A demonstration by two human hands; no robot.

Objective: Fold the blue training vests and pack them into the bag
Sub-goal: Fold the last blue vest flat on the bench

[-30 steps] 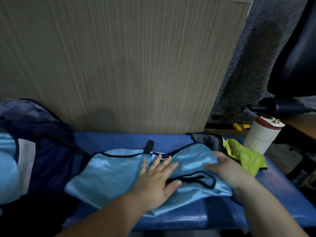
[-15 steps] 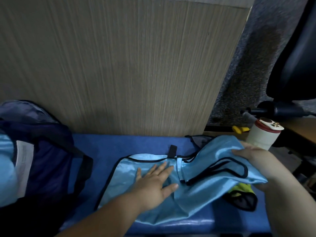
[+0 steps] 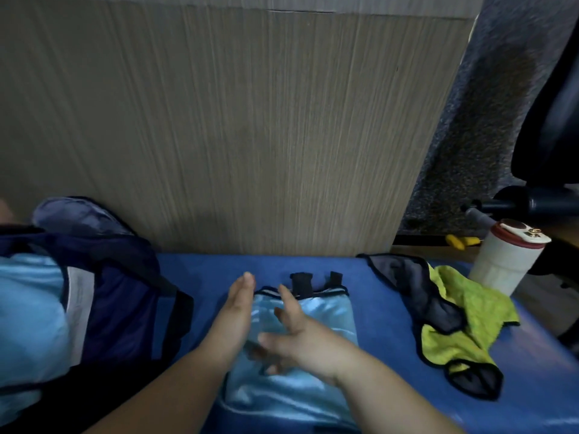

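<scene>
I see left hand (image 3: 233, 311) and right hand (image 3: 302, 343), fingers straight, at folded shiny light-blue vest (image 3: 332, 314), lower centre.

1. Hands: two, the left hand (image 3: 233, 311) and the right hand (image 3: 300, 343).
2. Light-blue vests: one folded vest (image 3: 326, 317); blue fabric (image 3: 28, 296) inside the bag, number there unclear.
3. Bag (image 3: 125, 308): one.
4. Yellow-green cloth (image 3: 470, 308): one.
5. White bottle (image 3: 501, 264): one.

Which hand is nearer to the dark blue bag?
Left. The left hand lies at the left edge of the folded vest, toward the bag; the right hand is over the vest's middle, farther away.
</scene>
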